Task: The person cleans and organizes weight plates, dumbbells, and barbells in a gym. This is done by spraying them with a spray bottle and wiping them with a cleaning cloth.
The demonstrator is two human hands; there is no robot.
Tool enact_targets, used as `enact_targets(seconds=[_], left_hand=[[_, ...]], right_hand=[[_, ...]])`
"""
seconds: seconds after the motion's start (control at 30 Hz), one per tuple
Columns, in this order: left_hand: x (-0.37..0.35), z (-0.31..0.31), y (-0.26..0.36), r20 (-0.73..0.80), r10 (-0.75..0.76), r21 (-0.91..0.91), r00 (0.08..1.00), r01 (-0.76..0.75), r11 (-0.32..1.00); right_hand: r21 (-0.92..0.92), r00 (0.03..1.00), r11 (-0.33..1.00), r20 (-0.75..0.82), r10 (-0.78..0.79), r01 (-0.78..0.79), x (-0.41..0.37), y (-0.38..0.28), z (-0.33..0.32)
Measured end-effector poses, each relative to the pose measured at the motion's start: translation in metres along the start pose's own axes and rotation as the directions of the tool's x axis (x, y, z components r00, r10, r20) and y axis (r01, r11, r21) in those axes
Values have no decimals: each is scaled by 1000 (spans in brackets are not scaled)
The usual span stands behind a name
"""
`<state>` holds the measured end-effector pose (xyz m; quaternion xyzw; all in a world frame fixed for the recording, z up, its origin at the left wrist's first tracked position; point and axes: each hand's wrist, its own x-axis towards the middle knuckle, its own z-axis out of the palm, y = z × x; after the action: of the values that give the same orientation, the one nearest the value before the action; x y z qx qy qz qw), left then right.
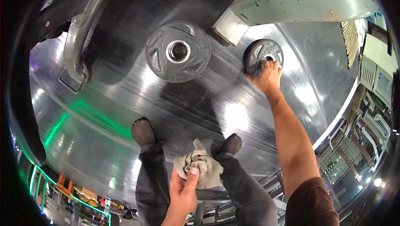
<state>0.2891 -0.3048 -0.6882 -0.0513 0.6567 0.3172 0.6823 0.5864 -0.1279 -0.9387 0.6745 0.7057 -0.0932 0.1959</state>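
Hands at cloth and smaller plate; larger plate lies untouched

The left hand [183, 194] is closed on a crumpled cloth [204, 170], thumb on top. The right hand [270, 78], arm extended, has its fingers at the near side of the smaller plate [258, 51], by the central hole; whether they grip or only rest is unclear, the fingers being partly blurred.

The smaller plate lies directly under the right hand, ahead and to the right of the left hand. Its far edge sits near the pale, rusted metal beam [291, 3], so room there is tight. The larger plate [196, 38] lies flat to the left of the right hand, ahead of the left. Dark, glossy floor [189, 109] separates the plates and extends leftward to the curved metal leg [76, 45]. Two feet flank the open stretch ahead of the cloth.
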Motion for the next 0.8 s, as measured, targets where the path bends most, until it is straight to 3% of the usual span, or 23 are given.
enact_targets(seconds=[0.17,0.27,0.37,0.43,0.5,0.57,0.63,0.67,0.7,0.8], left_hand=[[1,-11,6,-56,20,-20,998,-21,1000],[4,-22,7,-62,40,-52,997,-44,998],[6,-32,7,-74,66,-57,995,-70,996],[8,-40,14,-79,50,-53,996,-54,997],[11,-60,14,-101,26,-12,995,-28,1000],[12,-75,26,-54,-15,-238,998,2,971],[11,-91,40,39,-80,-490,996,89,867],[7,-100,46,53,-52,-522,997,72,850],[3,-109,50,64,-23,-555,998,55,830],[-18,-120,56,65,58,-563,996,-12,827]], right_hand=[[308,989,951,128,-70,27,-64,-14,16],[298,962,953,242,-128,52,-84,-36,5],[362,888,931,443,-121,-54,-96,-64,-11],[470,854,855,516,-65,-219,-106,-83,-17],[600,785,574,605,129,-557,-113,-108,-30],[686,703,178,710,44,-705,-126,-111,-18],[508,592,-332,769,-241,-795,-139,-123,-55],[307,564,-568,746,-355,-764,-154,-133,-64],[275,612,-675,719,-329,-685,-172,-149,-83],[-24,644,-861,653,-399,-509,-239,-180,-111]])
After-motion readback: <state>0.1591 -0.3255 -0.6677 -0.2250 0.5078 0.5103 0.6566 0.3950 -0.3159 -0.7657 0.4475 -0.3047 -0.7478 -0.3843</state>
